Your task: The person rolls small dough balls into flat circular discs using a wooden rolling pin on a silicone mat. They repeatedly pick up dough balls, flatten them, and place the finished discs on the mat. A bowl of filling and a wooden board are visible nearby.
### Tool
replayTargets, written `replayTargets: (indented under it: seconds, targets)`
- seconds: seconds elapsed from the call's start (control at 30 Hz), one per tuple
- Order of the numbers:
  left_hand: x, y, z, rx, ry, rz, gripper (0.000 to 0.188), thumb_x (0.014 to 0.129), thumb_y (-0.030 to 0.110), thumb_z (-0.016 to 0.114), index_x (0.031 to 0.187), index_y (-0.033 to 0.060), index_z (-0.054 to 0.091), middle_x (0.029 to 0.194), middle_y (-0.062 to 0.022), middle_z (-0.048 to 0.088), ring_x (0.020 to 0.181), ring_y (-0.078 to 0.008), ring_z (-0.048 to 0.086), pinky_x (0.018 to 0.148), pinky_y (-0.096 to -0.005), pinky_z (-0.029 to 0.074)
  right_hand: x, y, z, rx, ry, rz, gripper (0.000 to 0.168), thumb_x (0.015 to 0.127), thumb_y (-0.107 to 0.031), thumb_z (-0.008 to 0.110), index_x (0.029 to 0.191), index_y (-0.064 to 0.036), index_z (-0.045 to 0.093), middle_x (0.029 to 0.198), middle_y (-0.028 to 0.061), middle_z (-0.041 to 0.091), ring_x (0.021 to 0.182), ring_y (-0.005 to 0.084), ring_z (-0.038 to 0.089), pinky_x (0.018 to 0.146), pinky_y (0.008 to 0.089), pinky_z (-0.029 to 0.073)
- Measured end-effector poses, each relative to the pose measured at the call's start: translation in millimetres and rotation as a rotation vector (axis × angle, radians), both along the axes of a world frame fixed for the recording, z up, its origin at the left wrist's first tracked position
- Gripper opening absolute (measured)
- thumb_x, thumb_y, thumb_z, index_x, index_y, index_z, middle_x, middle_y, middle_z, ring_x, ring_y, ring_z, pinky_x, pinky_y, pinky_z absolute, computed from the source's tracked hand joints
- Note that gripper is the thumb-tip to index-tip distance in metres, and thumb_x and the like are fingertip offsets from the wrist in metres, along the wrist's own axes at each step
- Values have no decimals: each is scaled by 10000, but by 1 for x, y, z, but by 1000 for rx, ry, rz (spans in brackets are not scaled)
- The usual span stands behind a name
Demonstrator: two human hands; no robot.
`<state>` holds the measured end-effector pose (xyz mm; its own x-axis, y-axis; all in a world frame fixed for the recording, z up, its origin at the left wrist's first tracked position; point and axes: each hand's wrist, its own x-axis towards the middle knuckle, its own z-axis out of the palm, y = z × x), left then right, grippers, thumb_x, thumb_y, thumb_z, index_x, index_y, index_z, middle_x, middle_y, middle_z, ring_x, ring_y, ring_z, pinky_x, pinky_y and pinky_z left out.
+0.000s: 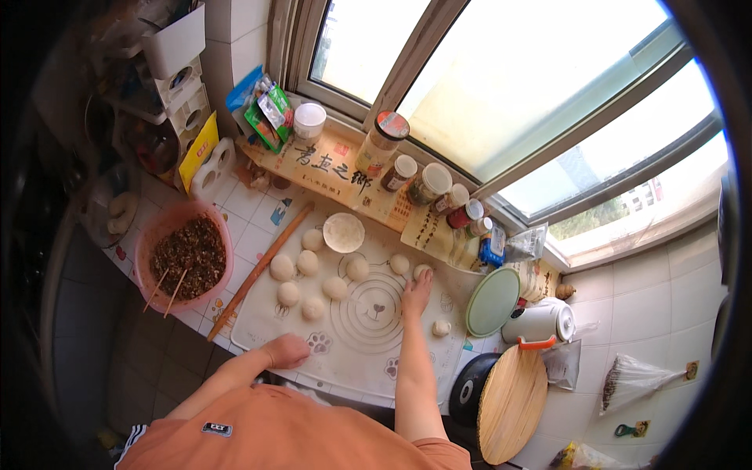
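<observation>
My right hand (417,292) reaches to the upper right of a pale kneading mat (376,367), its fingertips on a small dough ball (422,271). Another dough ball (399,264) lies just left of it, and a rougher dough piece (441,328) lies below. My left hand (288,351) rests at the mat's near edge, fingers curled, with nothing visible in it. Several round dough balls (313,307) are spread over the mat's left half. A bowl of flour (343,232) stands behind them. A wooden rolling pin (261,270) lies slanted along the mat's left edge.
Left is a pink basin (141,264) of dark chopped filling (191,255) with chopsticks (176,292). Jars (429,184) line the windowsill. At right stand a green round lid or tray (493,302), a white electric appliance (537,323) and a round wooden board (513,405) against a black pan (469,389).
</observation>
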<state>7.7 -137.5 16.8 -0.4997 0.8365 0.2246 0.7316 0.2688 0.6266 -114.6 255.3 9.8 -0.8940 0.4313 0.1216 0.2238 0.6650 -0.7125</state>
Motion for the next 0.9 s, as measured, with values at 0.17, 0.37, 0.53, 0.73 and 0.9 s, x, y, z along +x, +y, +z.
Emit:
replayTargets:
  seconds: [0.17, 0.37, 0.53, 0.73, 0.9]
  targets:
    - [-2, 5, 3, -24, 26, -3, 122, 799, 180, 659, 744, 116, 570, 738, -70, 571, 735, -282, 587, 674, -409, 467, 38, 44, 19, -987, 445, -605, 350, 984, -140, 471, 1292, 10, 544, 1364, 127, 541, 1293, 258, 481, 1041, 349, 396]
    - [-38, 36, 4, 165, -71, 114, 79, 811, 127, 692, 829, 94, 623, 736, -86, 590, 699, -322, 591, 592, -405, 485, 160, -64, 2, 493, -201, 34, 560, 932, -241, 555, 1424, -22, 401, 1507, 187, 361, 1399, 402, 302, 1124, 568, 239]
    - [-193, 95, 35, 107, 108, 460, 127, 837, 85, 600, 952, 98, 652, 897, -127, 649, 884, -319, 625, 710, -423, 511, 235, -142, -4, 495, -288, 146, 632, 887, -306, 606, 1439, -77, 400, 1557, 150, 288, 1439, 372, 240, 1143, 572, 193]
    - [-272, 135, 59, -645, -32, 419, 218, 832, 118, 580, 1023, 70, 671, 1093, -174, 654, 1075, -342, 606, 834, -462, 507, 253, -118, 20, 492, -291, 11, 656, 864, -403, 632, 1414, -107, 433, 1530, 150, 329, 1422, 366, 272, 1129, 560, 235]
    - [-295, 120, -29, -461, 13, 464, 182, 859, 117, 581, 1008, 51, 663, 926, -154, 682, 908, -328, 655, 737, -463, 509, 269, -59, -9, 558, -282, -320, 640, 868, -381, 621, 1407, -89, 438, 1528, 153, 329, 1425, 368, 265, 1140, 542, 227]
